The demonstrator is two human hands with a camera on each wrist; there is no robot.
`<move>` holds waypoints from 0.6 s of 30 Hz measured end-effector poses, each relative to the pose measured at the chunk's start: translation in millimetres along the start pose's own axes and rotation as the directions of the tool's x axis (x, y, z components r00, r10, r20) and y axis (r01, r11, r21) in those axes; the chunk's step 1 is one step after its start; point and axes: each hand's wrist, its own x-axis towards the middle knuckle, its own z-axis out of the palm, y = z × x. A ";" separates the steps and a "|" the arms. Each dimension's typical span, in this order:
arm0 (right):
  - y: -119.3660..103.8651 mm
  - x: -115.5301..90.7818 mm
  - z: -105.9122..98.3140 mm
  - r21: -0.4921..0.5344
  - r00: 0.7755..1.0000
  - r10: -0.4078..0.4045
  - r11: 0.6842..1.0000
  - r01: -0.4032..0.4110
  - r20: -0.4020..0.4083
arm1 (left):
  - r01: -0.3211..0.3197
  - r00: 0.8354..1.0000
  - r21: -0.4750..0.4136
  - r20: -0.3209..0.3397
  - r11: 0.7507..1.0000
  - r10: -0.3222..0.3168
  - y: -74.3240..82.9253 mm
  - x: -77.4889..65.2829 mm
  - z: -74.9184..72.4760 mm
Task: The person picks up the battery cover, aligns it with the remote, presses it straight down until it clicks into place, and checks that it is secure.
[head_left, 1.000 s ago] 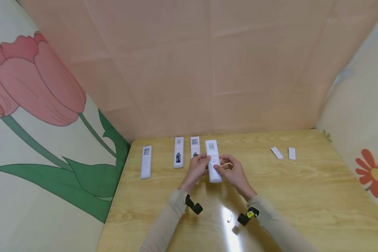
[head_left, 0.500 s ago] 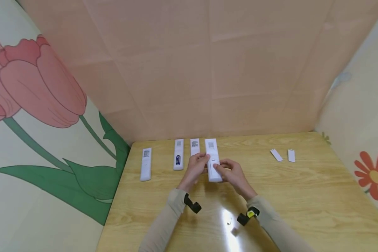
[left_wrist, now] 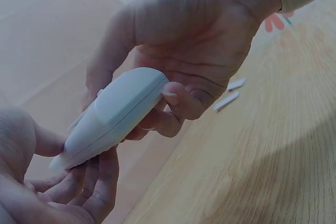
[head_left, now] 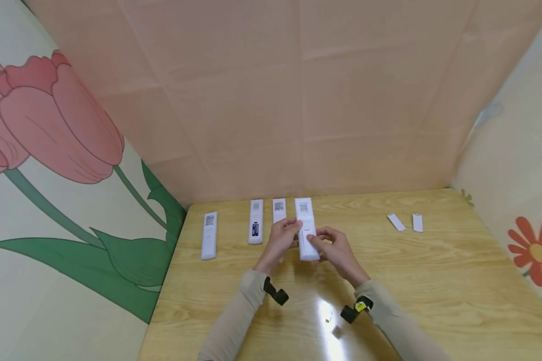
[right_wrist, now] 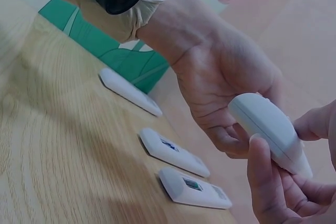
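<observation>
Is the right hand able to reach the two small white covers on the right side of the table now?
Probably yes: bare table lies between, but the right hand first must release the remote it holds to reach the covers.

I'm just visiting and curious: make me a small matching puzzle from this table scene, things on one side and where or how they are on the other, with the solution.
Things:
1. held remote
2. remote with the blue battery
3. leftmost remote
4. two small white covers

Places or states:
A. lying far right on the table, apart from the hands
B. lying alone near the table's left edge
C. gripped by the left hand and right hand together
D. lying with its compartment open

Pairs: 1-C, 2-D, 3-B, 4-A
</observation>
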 end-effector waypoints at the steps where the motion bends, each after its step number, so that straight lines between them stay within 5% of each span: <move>1: 0.5 0.5 -0.4 -0.001 1.000 0.001 1.000 -0.001 -0.001 | -0.001 1.000 0.004 0.003 1.000 0.001 0.2 0.2 -0.1; 18: 4.1 7.9 -2.4 -0.011 1.000 0.004 1.000 -0.004 -0.015 | -0.009 1.000 -0.007 0.005 1.000 0.009 -1.9 7.1 -0.5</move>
